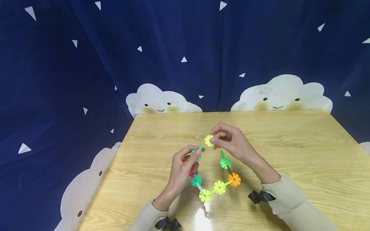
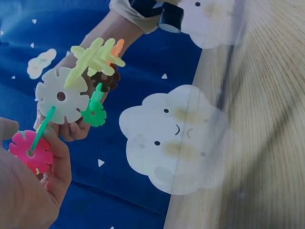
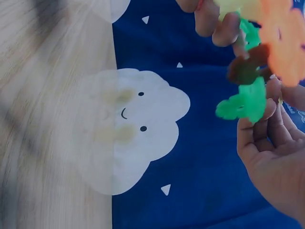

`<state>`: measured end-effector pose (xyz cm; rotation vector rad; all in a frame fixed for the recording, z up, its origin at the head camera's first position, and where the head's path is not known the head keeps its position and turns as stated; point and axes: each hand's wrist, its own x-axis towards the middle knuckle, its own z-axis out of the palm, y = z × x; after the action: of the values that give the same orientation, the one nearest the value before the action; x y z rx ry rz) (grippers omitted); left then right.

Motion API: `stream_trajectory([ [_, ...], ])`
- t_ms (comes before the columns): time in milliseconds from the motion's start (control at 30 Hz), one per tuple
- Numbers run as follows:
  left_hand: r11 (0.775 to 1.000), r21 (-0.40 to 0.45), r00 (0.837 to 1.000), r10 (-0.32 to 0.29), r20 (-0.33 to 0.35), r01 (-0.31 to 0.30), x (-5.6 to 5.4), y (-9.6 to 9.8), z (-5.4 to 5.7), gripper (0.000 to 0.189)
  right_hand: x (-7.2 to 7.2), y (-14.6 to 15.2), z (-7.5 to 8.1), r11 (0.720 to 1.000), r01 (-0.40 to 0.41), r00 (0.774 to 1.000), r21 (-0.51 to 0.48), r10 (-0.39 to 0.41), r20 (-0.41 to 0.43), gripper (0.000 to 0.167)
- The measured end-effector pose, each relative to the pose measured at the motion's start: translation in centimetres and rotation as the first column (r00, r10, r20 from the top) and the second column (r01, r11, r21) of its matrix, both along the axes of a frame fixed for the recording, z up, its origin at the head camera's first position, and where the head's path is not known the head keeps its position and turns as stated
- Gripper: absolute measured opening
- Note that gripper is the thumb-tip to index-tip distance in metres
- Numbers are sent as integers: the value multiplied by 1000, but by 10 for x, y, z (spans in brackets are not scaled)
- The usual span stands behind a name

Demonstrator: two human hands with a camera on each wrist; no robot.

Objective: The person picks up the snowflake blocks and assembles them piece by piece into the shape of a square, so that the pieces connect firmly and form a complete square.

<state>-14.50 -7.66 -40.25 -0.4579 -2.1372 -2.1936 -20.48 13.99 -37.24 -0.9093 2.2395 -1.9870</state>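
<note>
A loose chain of notched plastic snowflake discs hangs in a curve over the table. My left hand [image 1: 180, 168] grips its left end, with a green disc [image 1: 201, 147] at the fingertips and an orange and a red one partly hidden by the fingers. My right hand [image 1: 236, 142] pinches a single yellow disc [image 1: 208, 140] just up and right of that green end. From the left hand the curve runs through a teal disc [image 1: 195, 180], a white one, yellow discs [image 1: 219, 187] and an orange disc [image 1: 234, 179]. Its other end, a green disc [image 1: 225, 163], hangs below the right hand.
Under both hands lies a wooden table [image 1: 289, 144]. A dark blue curtain [image 1: 173, 32] with white triangles and smiling clouds stands behind it and to the left. Each sleeved wrist carries a small black camera [image 1: 261, 196].
</note>
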Motion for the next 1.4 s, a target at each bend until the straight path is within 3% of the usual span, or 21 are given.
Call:
stream_trajectory([
  [800, 998, -49, 999, 34, 26, -33, -1, 3, 0, 27, 6, -11, -1, 1000, 5, 992, 25, -2, -124, 7],
  [1067, 983, -146, 993, 117, 11, -114, 0, 2, 0, 28, 9, -21, -5, 999, 53, 993, -1, -52, -108, 7],
  [1400, 984, -136, 994, 109, -33, -112, 1, 2, -3, 25, 11, -26, -6, 997, 63, 994, 34, -59, -96, 7],
])
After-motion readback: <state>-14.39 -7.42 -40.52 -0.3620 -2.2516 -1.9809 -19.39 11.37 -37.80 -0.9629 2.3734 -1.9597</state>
